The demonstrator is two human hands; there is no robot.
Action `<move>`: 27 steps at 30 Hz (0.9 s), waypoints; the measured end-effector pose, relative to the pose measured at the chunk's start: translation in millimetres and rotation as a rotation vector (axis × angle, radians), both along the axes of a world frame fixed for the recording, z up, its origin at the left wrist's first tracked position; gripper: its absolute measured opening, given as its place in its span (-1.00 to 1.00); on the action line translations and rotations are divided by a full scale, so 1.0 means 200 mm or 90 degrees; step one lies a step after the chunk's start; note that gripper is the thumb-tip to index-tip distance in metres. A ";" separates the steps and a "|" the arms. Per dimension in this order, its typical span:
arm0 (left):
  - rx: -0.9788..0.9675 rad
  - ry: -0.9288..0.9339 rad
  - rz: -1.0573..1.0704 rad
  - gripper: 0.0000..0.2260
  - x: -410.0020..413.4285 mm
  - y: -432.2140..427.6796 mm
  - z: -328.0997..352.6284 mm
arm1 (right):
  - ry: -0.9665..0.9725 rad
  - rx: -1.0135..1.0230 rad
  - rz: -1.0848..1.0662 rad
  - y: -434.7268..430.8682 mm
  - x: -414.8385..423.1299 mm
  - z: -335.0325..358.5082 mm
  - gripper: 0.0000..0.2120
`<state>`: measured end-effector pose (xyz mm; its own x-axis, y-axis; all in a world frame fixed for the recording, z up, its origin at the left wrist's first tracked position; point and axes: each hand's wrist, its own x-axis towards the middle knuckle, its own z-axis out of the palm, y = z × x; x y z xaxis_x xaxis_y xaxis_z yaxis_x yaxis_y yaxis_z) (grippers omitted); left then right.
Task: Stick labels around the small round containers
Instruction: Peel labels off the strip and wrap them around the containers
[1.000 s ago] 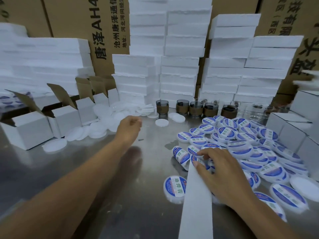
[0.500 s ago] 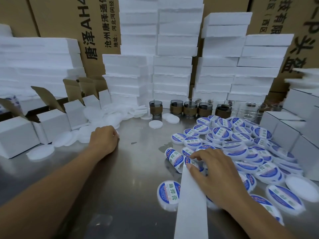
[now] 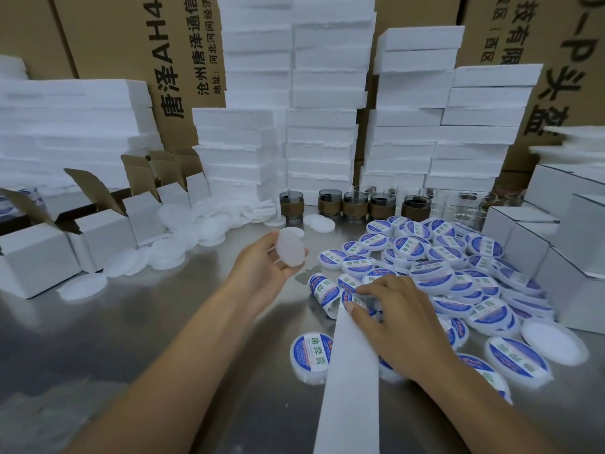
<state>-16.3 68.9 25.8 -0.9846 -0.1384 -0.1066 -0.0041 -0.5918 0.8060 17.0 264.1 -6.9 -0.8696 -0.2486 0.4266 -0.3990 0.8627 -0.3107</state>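
Two hands split the job: the left hand (image 3: pixel 262 273) grips a bare container (image 3: pixel 289 252) mid-table, angled toward the right hand (image 3: pixel 399 312), which pinches a label (image 3: pixel 355 301) at the backing strip's (image 3: pixel 350 388) far end, apparently ready for wrapping.

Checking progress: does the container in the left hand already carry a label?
No, the round container in the left hand is plain white, without any blue print.

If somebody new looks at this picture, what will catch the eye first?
The left hand holds a plain white container above the steel table's middle. The right hand pinches the end of a white label strip, beside a heap of blue-labelled containers on the right.
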 end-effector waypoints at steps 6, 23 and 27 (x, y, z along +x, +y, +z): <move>0.177 0.004 -0.149 -0.71 0.06 0.03 -0.02 | -0.030 -0.036 0.004 0.01 -0.01 0.01 -0.65; -0.342 0.043 -0.206 -0.92 0.13 0.10 -0.01 | 0.035 -0.202 0.031 -0.02 0.03 0.06 -0.70; -0.394 0.036 -0.248 -0.68 0.14 0.13 -0.03 | 0.091 -0.257 0.052 -0.03 0.04 0.07 -0.63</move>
